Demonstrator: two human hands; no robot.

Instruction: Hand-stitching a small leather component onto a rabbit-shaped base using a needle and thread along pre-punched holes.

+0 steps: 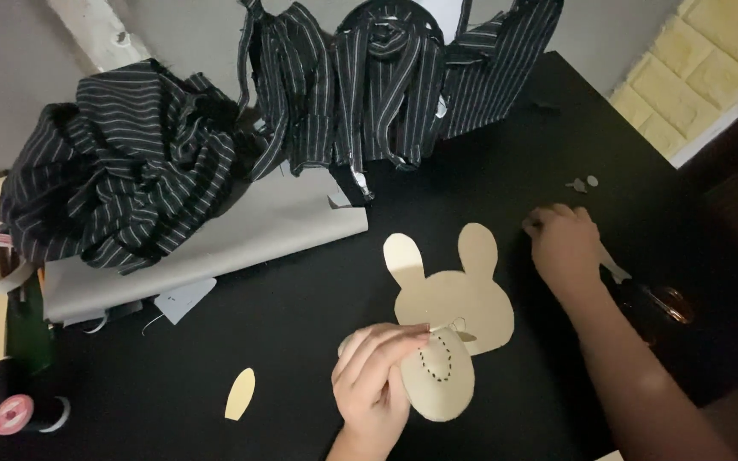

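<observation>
A beige felt rabbit-head shape (459, 294) with two long ears lies on the black table (489, 154). My left hand (375, 382) pinches a beige oval felt piece (444, 380) with a dashed black outline, which overlaps the rabbit head's lower edge. A small needle or pin seems to sit at my fingertips. My right hand (562, 245) rests knuckles-up on the table to the right of the ears, fingers curled over something small I cannot make out.
A pile of black pinstriped fabric (215, 137) covers the back left, over grey sheets (258, 230). A small beige ear-shaped cutout (240, 393) lies front left. Thread spools (19, 410) stand at the left edge. Scissors (655, 299) and tiny scraps (584, 183) lie right.
</observation>
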